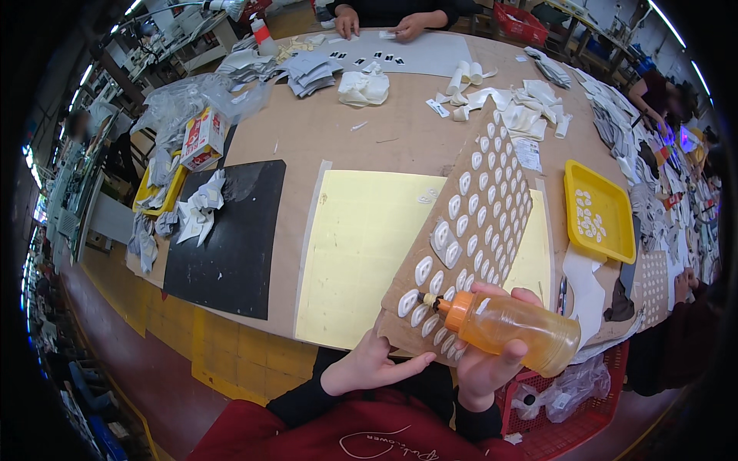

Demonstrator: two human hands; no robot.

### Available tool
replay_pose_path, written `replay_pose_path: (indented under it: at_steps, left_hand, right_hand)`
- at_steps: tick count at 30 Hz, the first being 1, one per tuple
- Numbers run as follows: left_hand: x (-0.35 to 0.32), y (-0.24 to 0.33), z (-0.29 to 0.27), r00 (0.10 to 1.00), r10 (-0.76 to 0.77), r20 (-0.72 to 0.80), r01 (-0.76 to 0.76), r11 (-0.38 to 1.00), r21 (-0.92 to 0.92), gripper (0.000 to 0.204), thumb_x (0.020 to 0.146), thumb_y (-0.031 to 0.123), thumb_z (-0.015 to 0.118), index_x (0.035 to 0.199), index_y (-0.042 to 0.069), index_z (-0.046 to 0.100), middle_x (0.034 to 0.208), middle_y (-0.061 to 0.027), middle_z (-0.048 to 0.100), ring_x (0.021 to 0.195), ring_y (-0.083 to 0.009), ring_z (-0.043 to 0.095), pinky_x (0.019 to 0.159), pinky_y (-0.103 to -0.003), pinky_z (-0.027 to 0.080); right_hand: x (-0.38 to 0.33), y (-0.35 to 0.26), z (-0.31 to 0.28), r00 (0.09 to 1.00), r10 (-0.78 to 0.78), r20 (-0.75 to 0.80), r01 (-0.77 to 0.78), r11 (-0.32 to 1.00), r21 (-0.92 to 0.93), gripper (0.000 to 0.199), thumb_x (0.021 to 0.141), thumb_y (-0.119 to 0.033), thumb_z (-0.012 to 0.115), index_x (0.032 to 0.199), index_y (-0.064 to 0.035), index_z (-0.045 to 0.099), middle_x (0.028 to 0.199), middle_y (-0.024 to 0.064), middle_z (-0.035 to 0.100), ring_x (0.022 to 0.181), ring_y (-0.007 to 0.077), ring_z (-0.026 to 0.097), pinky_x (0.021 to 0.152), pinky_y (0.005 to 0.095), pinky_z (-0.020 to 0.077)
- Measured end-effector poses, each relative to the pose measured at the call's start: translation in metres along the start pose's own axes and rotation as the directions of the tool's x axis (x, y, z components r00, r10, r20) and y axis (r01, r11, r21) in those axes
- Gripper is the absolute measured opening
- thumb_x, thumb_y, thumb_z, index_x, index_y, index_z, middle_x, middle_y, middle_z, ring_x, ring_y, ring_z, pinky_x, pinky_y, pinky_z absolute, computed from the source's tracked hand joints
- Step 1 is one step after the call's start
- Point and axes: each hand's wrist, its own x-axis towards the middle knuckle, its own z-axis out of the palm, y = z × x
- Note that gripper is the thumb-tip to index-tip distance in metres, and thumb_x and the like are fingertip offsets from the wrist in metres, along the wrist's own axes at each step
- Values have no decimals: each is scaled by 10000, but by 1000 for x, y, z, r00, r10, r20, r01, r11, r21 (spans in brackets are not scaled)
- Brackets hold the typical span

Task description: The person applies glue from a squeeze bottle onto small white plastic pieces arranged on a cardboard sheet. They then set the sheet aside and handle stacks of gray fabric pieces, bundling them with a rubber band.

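My right hand [492, 369] is wrapped round an orange squeeze bottle [530, 330], tilted with its narrow nozzle pointing left. The nozzle tip is at one of the white oval pieces [409, 303] near the lower left edge of a brown cardboard sheet [415, 253]. Rows of such white pieces cover the sheet, which is tilted above the table. My left hand [373, 365] holds the sheet by its near left corner, one finger stretched along the lower edge; some of its fingers are hidden. Beneath the sheet lies a pale yellow board [354, 246].
On the right, a yellow tray [636, 230] holds several white pieces. A black mat [246, 269] with fabric scraps [201, 206] lies left. Fabric pieces [365, 86] are at the back, where another person's hands [407, 29] work. A red basket [592, 419] stands below the table's right edge.
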Motion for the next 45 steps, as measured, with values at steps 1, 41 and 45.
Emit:
replay_pose_path:
  at_steps: [1,41,45]
  left_hand:
    - [-1,0,1,1000,-14,-8,14,999,-34,398,791,138,719,1125,-27,579,1146,-135,580,1027,-250,582,892,-347,451]
    - [-3,-6,-1,996,86,22,-88,989,115,372,757,158,737,1050,-26,599,1137,-192,540,937,-322,603,781,-351,496]
    - [-6,-6,-2,1000,-6,3,5,996,92,347,769,156,728,1040,-24,606,1096,-184,586,932,-311,619,787,-342,496]
  right_hand:
    - [-1,0,-2,1000,0,17,0,1000,0,735,805,-642,550,1229,-64,386,999,233,601,691,221,602,499,252,472]
    - [-2,-20,-18,769,-369,522,467,882,-64,743,686,-346,788,1229,-6,411,1137,280,571,869,264,618,727,299,499]
    - [0,-15,-21,775,-353,524,505,844,-179,798,820,-551,615,1208,85,331,1026,260,534,860,375,630,673,351,563]
